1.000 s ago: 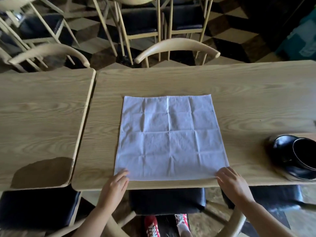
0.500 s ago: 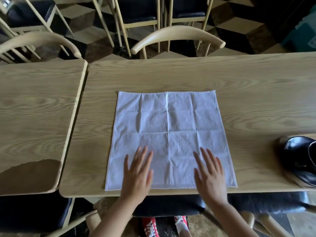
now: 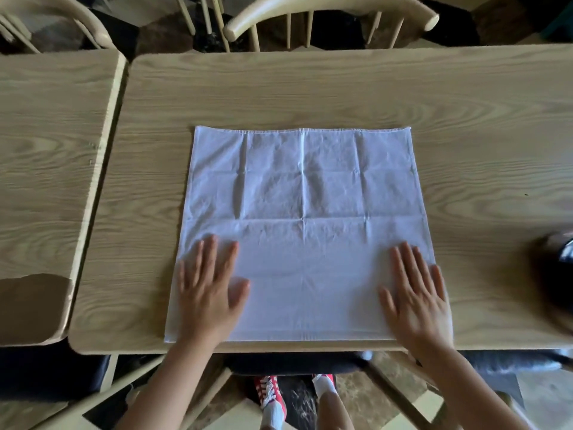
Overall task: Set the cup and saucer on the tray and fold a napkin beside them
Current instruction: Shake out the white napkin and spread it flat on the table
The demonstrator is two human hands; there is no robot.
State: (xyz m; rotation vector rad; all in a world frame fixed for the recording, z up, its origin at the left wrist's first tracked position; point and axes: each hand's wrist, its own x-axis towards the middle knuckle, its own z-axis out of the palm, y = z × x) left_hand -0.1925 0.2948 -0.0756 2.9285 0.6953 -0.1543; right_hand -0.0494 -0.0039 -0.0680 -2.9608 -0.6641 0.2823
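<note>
Both hands lie flat, palms down and fingers spread, grasping nothing. Left hand presses the near left part of the napkin; right hand presses the near right part. Unfolded and creased into squares, the white napkin lies on the wooden surface, its near edge along the surface's front edge. At the right border sits a dark, blurred thing, apart from the napkin; what it is cannot be told. A second tabletop adjoins on the left, and a chair stands beyond.
</note>
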